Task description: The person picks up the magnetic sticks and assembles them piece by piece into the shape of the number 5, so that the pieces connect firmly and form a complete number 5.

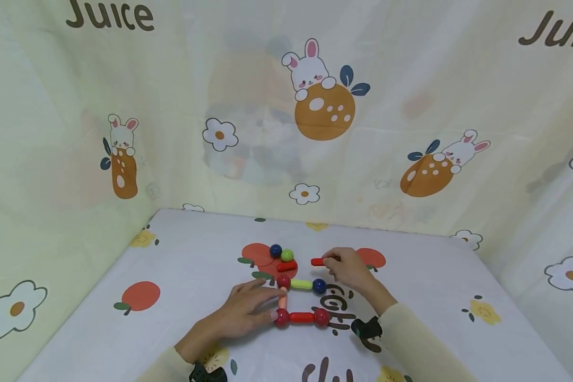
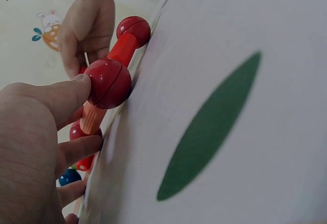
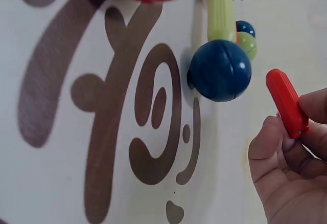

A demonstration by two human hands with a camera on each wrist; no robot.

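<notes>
You have a three-sided frame of balls and rods (image 1: 302, 318) lying on the bench (image 1: 196, 270). Your right hand (image 1: 348, 267) pinches a red rod (image 3: 286, 101) between thumb and fingers, beyond the frame on its right and apart from it. Your left hand (image 1: 245, 310) is spread at the frame's left side, thumb on the near-left red ball (image 2: 108, 83) and fingers about the pink rod (image 1: 283, 303); their pressure cannot be determined. The frame's near side is a second red rod (image 1: 298, 318) ending in the near-right red ball (image 1: 322, 317); its far side is a green rod (image 1: 301, 285) running from the far-left red ball (image 1: 284, 281) to a blue ball (image 1: 319, 286). Beyond the frame's far-left corner you have three loose parts, close together: a dark blue ball (image 1: 275, 251), a light green ball (image 1: 287, 255) and a third red rod (image 1: 287, 266). A rabbit-printed curtain (image 1: 248, 79) hangs beyond the frame.
</notes>
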